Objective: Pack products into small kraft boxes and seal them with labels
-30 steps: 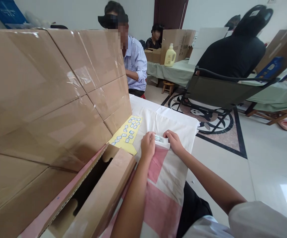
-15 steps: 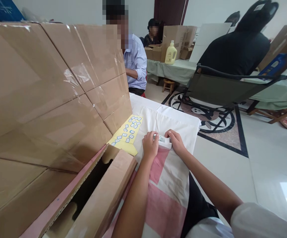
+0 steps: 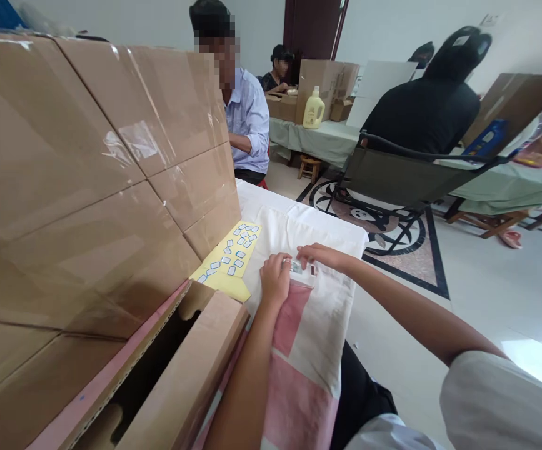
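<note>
A small white box-like item [image 3: 306, 275] lies on the cloth, with a greyish-green patch on top and a dark red rectangle near its right end. Its exact kind is unclear. My left hand [image 3: 275, 276] is closed round its left end. Over the far edge reaches my right hand [image 3: 320, 255], fingers apart and loosely bent, fingertips close above the item; whether they touch it I cannot tell. Left of my left hand, a yellow sheet [image 3: 235, 287] carries several small pale rectangles outlined in blue.
A tall wall of taped cardboard [image 3: 87, 206] stands on the left, with an open cardboard box [image 3: 205, 337] before it. The white and pink cloth [image 3: 320, 331] covers the table. Beyond are seated people, a folding chair [image 3: 406, 178] and a yellow bottle [image 3: 314, 109].
My right hand has left the item's right end and moved left over its far edge, uncovering the dark red rectangle. My left hand keeps its hold. The view has shifted slightly.
</note>
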Demonstrator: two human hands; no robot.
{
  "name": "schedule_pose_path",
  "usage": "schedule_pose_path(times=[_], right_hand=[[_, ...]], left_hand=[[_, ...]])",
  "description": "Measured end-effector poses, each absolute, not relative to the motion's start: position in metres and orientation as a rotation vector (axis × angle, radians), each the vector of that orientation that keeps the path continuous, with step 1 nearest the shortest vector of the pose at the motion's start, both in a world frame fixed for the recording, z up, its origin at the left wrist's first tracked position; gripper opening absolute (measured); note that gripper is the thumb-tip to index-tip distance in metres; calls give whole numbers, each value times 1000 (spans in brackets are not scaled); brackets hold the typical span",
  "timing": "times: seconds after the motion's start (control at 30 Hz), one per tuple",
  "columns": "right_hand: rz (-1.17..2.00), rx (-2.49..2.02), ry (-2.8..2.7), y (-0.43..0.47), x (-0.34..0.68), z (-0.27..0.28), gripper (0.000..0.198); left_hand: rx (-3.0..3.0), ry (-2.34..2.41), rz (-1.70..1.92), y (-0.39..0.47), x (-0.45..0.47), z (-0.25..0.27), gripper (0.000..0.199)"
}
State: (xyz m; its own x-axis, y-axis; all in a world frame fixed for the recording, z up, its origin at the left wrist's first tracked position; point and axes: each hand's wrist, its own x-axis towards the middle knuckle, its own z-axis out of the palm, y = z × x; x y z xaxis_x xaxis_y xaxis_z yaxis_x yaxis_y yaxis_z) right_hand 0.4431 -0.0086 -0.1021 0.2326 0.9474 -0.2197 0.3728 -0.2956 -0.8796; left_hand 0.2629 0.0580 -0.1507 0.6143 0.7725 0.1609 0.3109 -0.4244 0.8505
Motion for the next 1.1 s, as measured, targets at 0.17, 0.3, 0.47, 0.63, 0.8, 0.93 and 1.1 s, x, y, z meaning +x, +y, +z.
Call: schedule_pose_path(times=[0.17,0.3,0.47,0.63,0.8,0.93,1.1], right_hand=[[1251,-1827,-1204,-5,442,-90,60],[1417,-1818,-1127,-1,435,-81,50],[1394,-1877,-1115,3,432,-76,43],[1518,-1819,-1219,2,437,-75,53],[1551,-1872,-1208,3,441,-75,57],[1545,-1863,-1217,2,442,-75,58],[1616,-1834,-1186,-3,439,-68,60]], left_hand=[[1997,852,686,58,262,-149,26],[1997,855,679,58,262,-149,26],[1997,847,680,59,263,-150,27],[1991,845,693,58,263,-151,26],[1985,843,690,58,263,-152,27],[1972,838,690,59,264,-152,25],[1971,810,693,59,264,-152,26]])
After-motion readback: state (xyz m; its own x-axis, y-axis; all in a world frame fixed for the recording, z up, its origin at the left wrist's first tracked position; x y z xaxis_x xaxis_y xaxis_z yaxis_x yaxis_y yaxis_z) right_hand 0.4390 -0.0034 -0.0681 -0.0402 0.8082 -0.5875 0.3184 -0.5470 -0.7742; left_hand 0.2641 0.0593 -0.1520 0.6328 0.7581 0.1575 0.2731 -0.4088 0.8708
